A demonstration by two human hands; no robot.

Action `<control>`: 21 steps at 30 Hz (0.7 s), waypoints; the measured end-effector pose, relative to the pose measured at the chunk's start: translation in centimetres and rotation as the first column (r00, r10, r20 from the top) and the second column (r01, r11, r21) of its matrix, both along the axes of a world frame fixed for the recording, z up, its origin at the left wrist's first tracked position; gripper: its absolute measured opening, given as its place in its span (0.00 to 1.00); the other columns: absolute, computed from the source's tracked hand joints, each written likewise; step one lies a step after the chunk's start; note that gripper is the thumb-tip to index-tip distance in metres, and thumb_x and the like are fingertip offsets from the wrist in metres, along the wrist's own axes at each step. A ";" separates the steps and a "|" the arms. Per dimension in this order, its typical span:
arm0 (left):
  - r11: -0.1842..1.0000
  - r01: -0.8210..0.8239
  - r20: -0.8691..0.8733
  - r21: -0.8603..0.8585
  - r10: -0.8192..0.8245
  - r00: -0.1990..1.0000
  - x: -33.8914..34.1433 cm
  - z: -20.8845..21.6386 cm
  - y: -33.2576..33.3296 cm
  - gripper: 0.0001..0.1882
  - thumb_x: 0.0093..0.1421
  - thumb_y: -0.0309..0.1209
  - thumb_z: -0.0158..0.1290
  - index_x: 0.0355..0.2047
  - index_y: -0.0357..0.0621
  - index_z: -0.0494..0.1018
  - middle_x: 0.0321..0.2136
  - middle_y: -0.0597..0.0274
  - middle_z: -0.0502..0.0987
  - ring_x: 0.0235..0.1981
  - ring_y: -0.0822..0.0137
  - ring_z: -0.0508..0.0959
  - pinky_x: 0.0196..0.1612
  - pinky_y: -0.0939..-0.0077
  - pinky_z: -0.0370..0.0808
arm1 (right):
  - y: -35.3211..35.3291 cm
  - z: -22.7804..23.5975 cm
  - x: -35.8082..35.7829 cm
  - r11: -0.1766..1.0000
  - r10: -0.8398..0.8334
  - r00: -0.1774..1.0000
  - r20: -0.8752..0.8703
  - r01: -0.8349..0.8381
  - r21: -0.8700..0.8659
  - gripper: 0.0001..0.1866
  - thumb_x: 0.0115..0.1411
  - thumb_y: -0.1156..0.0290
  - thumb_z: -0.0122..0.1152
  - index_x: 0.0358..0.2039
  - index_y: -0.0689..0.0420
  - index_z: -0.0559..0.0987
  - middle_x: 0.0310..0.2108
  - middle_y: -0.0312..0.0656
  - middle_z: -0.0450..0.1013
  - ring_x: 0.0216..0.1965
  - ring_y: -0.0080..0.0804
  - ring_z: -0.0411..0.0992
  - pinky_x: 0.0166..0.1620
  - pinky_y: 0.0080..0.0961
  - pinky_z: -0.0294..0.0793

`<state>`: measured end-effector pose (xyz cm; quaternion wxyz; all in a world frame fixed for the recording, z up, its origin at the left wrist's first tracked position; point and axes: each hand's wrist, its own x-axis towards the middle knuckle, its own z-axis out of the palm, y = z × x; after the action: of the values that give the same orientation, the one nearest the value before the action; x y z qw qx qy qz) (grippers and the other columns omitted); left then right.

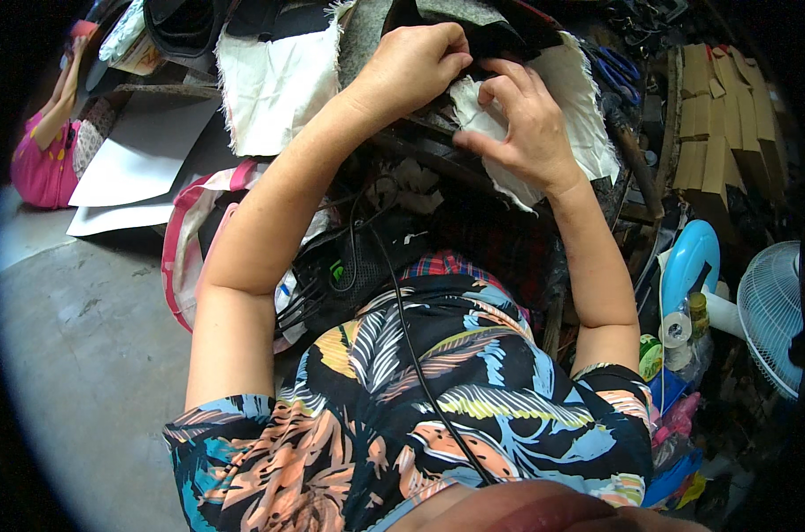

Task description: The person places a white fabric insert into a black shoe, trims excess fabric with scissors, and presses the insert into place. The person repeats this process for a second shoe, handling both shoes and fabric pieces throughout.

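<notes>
My left hand [418, 69] is at the far middle of the bench, thumb and fingers pinched together beside a dark sheet-like piece [513, 34]. Whatever lies between those fingertips is too hidden to make out. To its right, my right hand [528, 129] has its thumb and fingers bent but apart, over a white cloth with frayed edges [589, 124]. A second frayed white cloth [277, 93] lies left of my left hand. Between the two cloths shows a speckled grey surface [360, 49].
Blue-handled scissors [620, 73] lie at the far right, near stacked brown cardboard pieces [717, 124]. A white fan [770, 310] stands at right. White sheets [141, 146] and a pink-rimmed bag [179, 253] are at left. Another person in pink [43, 168] is at the far left.
</notes>
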<state>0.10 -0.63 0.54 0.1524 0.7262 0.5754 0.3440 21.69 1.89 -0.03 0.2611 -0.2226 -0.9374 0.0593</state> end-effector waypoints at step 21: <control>0.975 0.218 0.679 0.041 -0.187 0.710 -0.5 0.1 0.8 0.26 0.53 0.30 0.61 0.52 0.38 0.70 0.42 0.52 0.75 0.40 0.60 0.77 0.44 0.71 0.76 | 1.8 -0.1 1.4 0.391 -0.396 0.817 -0.418 -0.262 -0.882 0.08 0.67 0.69 0.55 0.35 0.58 0.80 0.35 0.31 0.76 0.33 0.13 0.69 0.38 0.11 0.68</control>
<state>-0.39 0.21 0.68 0.4039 0.6056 0.4040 0.5539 23.06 3.69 -0.17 0.3639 -0.3396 -0.6092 0.6173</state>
